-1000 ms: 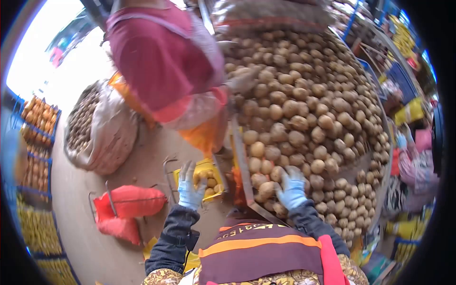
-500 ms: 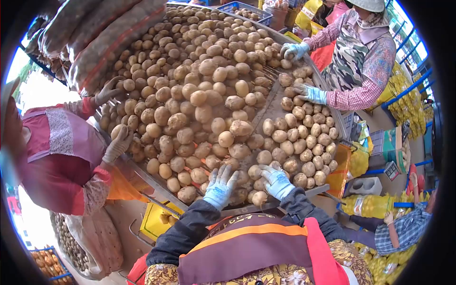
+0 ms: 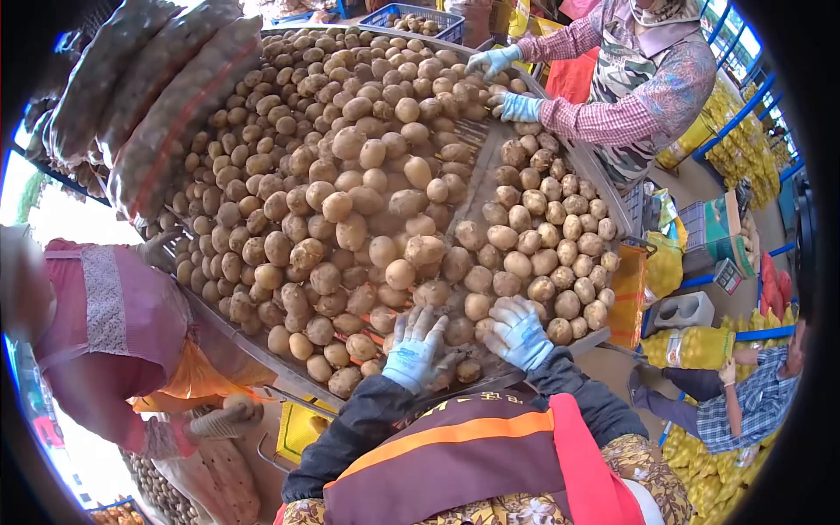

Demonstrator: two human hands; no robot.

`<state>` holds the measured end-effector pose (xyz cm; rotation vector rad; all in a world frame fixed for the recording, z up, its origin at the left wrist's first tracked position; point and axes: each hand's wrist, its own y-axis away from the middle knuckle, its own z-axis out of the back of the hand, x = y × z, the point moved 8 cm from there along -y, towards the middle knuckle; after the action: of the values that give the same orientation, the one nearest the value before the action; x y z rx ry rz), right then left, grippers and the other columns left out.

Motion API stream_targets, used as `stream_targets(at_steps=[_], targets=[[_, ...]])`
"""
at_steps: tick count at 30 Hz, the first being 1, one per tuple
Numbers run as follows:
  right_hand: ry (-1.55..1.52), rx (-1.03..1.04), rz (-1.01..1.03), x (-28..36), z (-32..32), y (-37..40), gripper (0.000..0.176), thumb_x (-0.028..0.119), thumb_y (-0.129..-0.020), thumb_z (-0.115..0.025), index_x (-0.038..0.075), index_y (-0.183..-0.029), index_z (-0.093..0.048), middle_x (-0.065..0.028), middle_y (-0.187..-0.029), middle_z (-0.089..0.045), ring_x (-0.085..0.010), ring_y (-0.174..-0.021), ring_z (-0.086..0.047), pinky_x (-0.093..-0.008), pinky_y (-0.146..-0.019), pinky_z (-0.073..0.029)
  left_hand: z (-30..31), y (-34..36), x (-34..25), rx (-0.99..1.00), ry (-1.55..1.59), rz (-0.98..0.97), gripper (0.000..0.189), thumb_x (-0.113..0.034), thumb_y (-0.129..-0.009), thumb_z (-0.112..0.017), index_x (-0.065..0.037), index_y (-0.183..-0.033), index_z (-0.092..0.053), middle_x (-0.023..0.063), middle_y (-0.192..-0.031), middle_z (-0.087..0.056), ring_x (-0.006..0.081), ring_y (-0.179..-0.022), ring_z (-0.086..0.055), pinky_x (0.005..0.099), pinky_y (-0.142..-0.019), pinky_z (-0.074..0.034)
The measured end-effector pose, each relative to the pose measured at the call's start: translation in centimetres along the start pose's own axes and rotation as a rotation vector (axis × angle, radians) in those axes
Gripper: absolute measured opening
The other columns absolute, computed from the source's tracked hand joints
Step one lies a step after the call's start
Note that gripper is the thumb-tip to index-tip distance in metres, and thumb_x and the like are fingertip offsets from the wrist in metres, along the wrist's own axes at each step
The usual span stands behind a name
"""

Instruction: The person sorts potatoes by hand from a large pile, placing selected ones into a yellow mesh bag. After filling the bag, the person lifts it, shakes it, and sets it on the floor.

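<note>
Your left hand point(image 3: 415, 349) and right hand point(image 3: 520, 333), both in pale blue gloves, are still at the near edge of a large sorting table point(image 3: 582, 346) heaped with brown potatoes point(image 3: 351, 233). Your left fingers are spread apart over the potatoes, your right ones curved and slightly apart. Whether either palm covers a potato cannot be told. One small potato point(image 3: 468, 371) lies between your hands, close to the near rim.

Compared with half a second ago, the co-worker on your left point(image 3: 109, 324) has brought one gloved hand point(image 3: 223, 422) off the potatoes and down outside the left edge, above a pale sack point(image 3: 214, 477); the other glove point(image 3: 161, 249) is by that edge. The co-worker on your right point(image 3: 652, 87) now has both blue gloves point(image 3: 518, 108) closer together, near the far end of the right edge.

Counted: your two hands; three other people, the third in a checked shirt point(image 3: 748, 398) beyond the near right corner; one blue crate point(image 3: 416, 22) holding potatoes, past the far edge; and at least three long, full net sacks point(image 3: 179, 105) at the far left corner. The potatoes are too many to count; they cover most of the table, with a bare metal strip point(image 3: 483, 179) showing right of centre.
</note>
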<state>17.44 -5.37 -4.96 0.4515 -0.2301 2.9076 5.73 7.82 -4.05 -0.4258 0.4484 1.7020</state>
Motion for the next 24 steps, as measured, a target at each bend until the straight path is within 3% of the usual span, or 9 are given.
stream_targets(at_steps=[2,4,6,9,12,13,15,17,24], targets=[[-0.014,-0.334,-0.059,-1.2,3.3,-3.0,0.046,0.041,-0.077,-0.067,0.012,-0.112,-0.061,-0.0087,-0.123,-0.054,-0.0299,-0.122,-0.046,-0.0504,-0.104,-0.032,1.8,0.9,1.3,-0.083,-0.135,0.067,0.079,-0.049,-0.079,-0.067,-0.010,-0.141,-0.037,0.0196,-0.147,-0.030,0.0399,-0.140,-0.023,0.0576,-0.114,-0.011],[0.014,-0.310,-0.021,0.5,5.2,-9.8,0.051,0.042,-0.078,-0.066,0.014,-0.120,-0.058,-0.0106,-0.129,-0.050,-0.0326,-0.127,-0.040,-0.0541,-0.104,-0.032,2.9,1.6,3.5,-0.123,-0.216,0.246,0.090,-0.056,-0.074,-0.069,-0.011,-0.143,-0.036,0.0222,-0.148,-0.028,0.0396,-0.141,-0.020,0.0587,-0.113,-0.010],[-0.032,-0.211,-0.015,2.6,5.2,-16.1,0.057,0.044,-0.080,-0.066,0.017,-0.127,-0.053,-0.0128,-0.134,-0.045,-0.0329,-0.134,-0.034,-0.0575,-0.104,-0.031,2.2,2.2,5.6,-0.021,-0.253,0.362,0.094,-0.059,-0.071,-0.070,-0.012,-0.144,-0.034,0.0234,-0.149,-0.026,0.0401,-0.142,-0.016,0.0602,-0.113,-0.008],[0.016,0.256,-0.188,3.0,1.6,-21.1,0.056,0.048,-0.079,-0.066,0.015,-0.124,-0.056,-0.0118,-0.135,-0.047,-0.0315,-0.139,-0.027,-0.0575,-0.102,-0.034,1.2,2.6,5.7,0.029,-0.337,0.261,0.098,-0.061,-0.068,-0.070,-0.013,-0.145,-0.034,0.0231,-0.150,-0.024,0.0397,-0.143,-0.013,0.0614,-0.112,-0.008],[0.118,0.336,-0.051,2.4,0.6,-18.6,0.047,0.047,-0.080,-0.066,0.013,-0.111,-0.062,-0.0084,-0.129,-0.053,-0.0276,-0.137,-0.031,-0.0518,-0.096,-0.041,0.5,2.8,4.9,0.059,-0.338,0.141,0.100,-0.061,-0.065,-0.072,-0.015,-0.145,-0.034,0.0219,-0.152,-0.022,0.0386,-0.144,-0.013,0.0619,-0.112,-0.009],[0.172,0.336,-0.040,1.5,-0.2,-16.6,0.034,0.044,-0.081,-0.065,0.013,-0.097,-0.066,-0.0055,-0.120,-0.059,-0.0235,-0.134,-0.034,-0.0463,-0.087,-0.046,1.3,2.6,3.1,0.127,-0.230,0.118,0.098,-0.058,-0.064,-0.072,-0.018,-0.146,-0.035,0.0202,-0.153,-0.021,0.0375,-0.144,-0.013,0.0619,-0.112,-0.009],[0.233,0.148,-0.069,-0.5,-0.7,-11.4,0.025,0.041,-0.085,-0.059,0.018,-0.088,-0.068,-0.0040,-0.109,-0.060,-0.0244,-0.120,-0.045,-0.0455,-0.083,-0.046,-0.5,2.6,2.1,0.154,-0.238,0.076,0.094,-0.056,-0.067,-0.071,-0.019,-0.145,-0.035,0.0199,-0.153,-0.022,0.0372,-0.145,-0.013,0.0615,-0.112,-0.009],[0.169,0.113,-0.247,-3.6,1.1,-7.1,0.028,0.042,-0.088,-0.055,0.018,-0.096,-0.067,-0.0058,-0.101,-0.058,-0.0277,-0.101,-0.055,-0.0492,-0.082,-0.044,-1.9,2.1,1.0,0.215,-0.381,0.006,0.082,-0.054,-0.076,-0.065,-0.021,-0.145,-0.035,0.0191,-0.153,-0.022,0.0360,-0.145,-0.014,0.0593,-0.114,-0.009],[0.167,-0.030,-0.594,-10.6,4.4,3.8,0.042,0.046,-0.086,-0.059,0.017,-0.116,-0.062,-0.0106,-0.109,-0.060,-0.0299,-0.106,-0.054,-0.0476,-0.095,-0.039,-4.3,-2.0,-2.9,0.338,-0.345,-0.095,0.069,-0.051,-0.088,-0.053,-0.021,-0.147,-0.032,0.0271,-0.154,-0.013,0.0408,-0.145,-0.008,0.0568,-0.115,-0.002]])
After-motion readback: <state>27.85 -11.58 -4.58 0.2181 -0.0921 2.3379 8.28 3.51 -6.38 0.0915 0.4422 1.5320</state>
